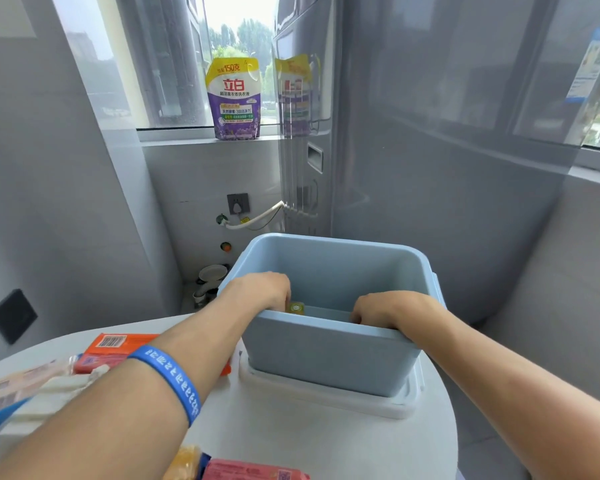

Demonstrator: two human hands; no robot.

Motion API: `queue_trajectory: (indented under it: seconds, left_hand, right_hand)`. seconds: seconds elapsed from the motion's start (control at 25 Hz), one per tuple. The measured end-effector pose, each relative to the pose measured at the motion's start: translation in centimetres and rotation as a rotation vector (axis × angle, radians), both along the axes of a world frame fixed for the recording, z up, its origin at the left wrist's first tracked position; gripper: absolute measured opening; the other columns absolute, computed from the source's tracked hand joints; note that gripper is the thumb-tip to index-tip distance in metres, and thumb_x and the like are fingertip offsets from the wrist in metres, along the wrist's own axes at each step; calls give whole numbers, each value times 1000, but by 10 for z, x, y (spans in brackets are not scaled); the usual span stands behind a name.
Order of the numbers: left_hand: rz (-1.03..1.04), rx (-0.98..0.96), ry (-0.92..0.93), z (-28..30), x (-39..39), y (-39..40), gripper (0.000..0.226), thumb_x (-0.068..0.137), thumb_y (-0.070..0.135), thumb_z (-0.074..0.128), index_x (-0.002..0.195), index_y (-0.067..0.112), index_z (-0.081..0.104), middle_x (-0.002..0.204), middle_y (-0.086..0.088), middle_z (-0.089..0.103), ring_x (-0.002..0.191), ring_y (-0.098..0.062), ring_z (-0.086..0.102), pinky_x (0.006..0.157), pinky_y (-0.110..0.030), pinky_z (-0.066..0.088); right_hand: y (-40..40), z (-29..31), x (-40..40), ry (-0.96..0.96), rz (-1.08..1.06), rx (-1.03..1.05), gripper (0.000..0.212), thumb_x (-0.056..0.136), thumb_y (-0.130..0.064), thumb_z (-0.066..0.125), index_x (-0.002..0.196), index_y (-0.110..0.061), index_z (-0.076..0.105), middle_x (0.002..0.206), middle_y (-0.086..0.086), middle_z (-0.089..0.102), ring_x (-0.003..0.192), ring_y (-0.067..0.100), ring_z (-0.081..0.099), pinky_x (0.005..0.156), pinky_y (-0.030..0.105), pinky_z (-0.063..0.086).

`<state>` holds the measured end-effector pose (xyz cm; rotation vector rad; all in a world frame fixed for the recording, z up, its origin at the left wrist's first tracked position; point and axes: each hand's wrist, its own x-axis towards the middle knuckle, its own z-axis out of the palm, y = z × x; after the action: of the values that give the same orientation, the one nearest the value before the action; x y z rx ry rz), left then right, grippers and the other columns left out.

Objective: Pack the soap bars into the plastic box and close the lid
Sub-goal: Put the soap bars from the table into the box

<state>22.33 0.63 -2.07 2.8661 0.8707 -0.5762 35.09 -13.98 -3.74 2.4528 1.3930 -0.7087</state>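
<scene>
A light blue plastic box point(329, 355) stands open on the round white table, resting on a white lid point(388, 407). Both my hands reach over its near wall. My left hand point(264, 289) has its fingers curled down on a yellow-green soap bar point(296, 308), which shows just above the rim. My right hand point(392, 308) dips inside at the right, and the wall hides its fingertips. More wrapped soap bars lie outside the box: an orange one point(118, 346) under my left forearm, a pink one point(253, 471) and a yellow one point(184, 460) at the near edge.
Several pale wrapped packs point(32, 386) lie at the table's left. A purple detergent pouch point(234, 98) stands on the window sill behind. A tall grey fridge point(413, 150) rises close behind the box. The table edge curves away at the right.
</scene>
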Motion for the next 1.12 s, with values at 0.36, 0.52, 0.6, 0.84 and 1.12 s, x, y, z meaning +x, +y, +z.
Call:
queue_trajectory:
  seconds: [0.36, 0.52, 0.6, 0.84, 1.12]
  left_hand:
    - [65, 37, -1145, -12, -146, -8, 9, 80, 17, 62, 82, 24, 68, 74, 14, 63, 68, -1, 59, 63, -18, 47]
    - [56, -133, -419, -47, -225, -14, 9, 87, 28, 66, 89, 36, 67, 87, 16, 66, 77, 0, 61, 67, -23, 48]
    - [22, -211, -186, -51, -234, -18, 31, 81, 46, 69, 109, 34, 65, 102, 13, 65, 88, -5, 61, 78, -30, 53]
    - [-140, -121, 29, -66, -233, -32, 92, 60, 43, 83, 137, 32, 34, 119, 4, 56, 109, -20, 54, 89, -39, 50]
    - [232, -568, -521, -51, -242, -21, 64, 50, 35, 77, 111, 38, 60, 97, 7, 68, 84, -14, 65, 69, -32, 53]
  right_hand:
    - [-4, 55, -99, -38, 63, 1216, 22, 83, -11, 55, 92, -20, 73, 78, -3, 70, 61, 15, 56, 66, 31, 50]
    - [-36, 3, -192, 48, 439, 693, 27, 87, -40, 53, 109, -29, 64, 101, -4, 72, 90, 25, 66, 74, 39, 55]
    - [-40, -25, -208, -1, 461, 355, 46, 84, -53, 57, 121, -25, 55, 116, 2, 66, 104, 29, 62, 78, 38, 51]
    - [-34, -63, -217, -84, 411, 200, 81, 63, -55, 79, 127, -24, 41, 117, 5, 57, 102, 29, 58, 70, 36, 40]
    - [-55, -11, -172, 774, -183, 407, 63, 59, -51, 76, 118, -40, 56, 109, 0, 68, 89, 18, 68, 72, 29, 52]
